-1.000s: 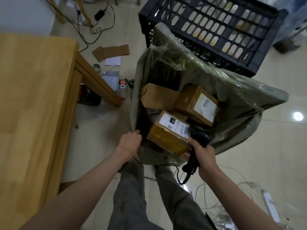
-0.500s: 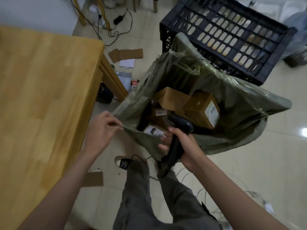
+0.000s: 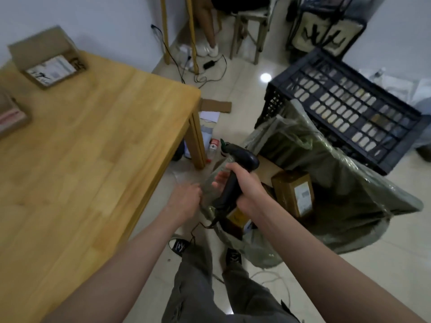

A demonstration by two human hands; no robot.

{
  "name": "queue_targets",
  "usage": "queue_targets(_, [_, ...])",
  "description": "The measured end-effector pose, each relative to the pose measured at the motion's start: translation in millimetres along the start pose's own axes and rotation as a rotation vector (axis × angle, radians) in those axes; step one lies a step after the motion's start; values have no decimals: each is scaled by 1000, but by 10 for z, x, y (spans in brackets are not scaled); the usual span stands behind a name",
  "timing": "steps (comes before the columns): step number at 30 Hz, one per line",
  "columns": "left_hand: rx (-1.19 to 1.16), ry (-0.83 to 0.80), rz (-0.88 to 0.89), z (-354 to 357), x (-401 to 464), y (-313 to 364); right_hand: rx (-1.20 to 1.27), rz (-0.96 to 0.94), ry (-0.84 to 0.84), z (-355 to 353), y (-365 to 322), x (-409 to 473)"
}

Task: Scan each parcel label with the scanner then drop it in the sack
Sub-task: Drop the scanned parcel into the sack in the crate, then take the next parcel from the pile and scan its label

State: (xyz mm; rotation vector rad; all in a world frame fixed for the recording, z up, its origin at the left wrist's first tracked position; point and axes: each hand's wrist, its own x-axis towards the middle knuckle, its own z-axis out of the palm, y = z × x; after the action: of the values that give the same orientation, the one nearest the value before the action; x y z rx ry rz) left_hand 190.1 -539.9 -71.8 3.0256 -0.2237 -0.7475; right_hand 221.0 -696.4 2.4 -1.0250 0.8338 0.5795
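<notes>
Scanner [image 3: 235,173] gripped in right hand [image 3: 248,186], left hand [image 3: 184,201] seemingly pinching blurred sack [image 3: 349,201] rim

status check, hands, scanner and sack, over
Right hand gripping scanner. Left hand pinching sack rim. Boxes in sack; labelled parcel waiting on table. Nothing blocking.

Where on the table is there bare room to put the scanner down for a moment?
Most of the wooden table is bare: the whole stretch from the near edge to its right corner, beside the left hand. Only the far left is taken, by a labelled parcel and another box at the frame's edge. The right hand holds the scanner over the crowded sack.
</notes>
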Motion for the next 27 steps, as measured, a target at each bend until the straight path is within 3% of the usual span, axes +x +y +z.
queue_targets(5, [-180, 73, -89, -336, -10, -446, -105, -50, -97, 587, -213, -59])
queue_targets(16, [-378, 264, -410, -1540, -675, -2313, -425, -190, -458, 2628, -489, -203])
queue_targets(22, [-507, 388, -597, -1728, -1189, -3209, -672, -266, -643, 3596, -395, -327])
queue_targets(27, [-600, 426, -714, -1754, -1491, -3727, -719, -246, -728, 4261, -93, -380])
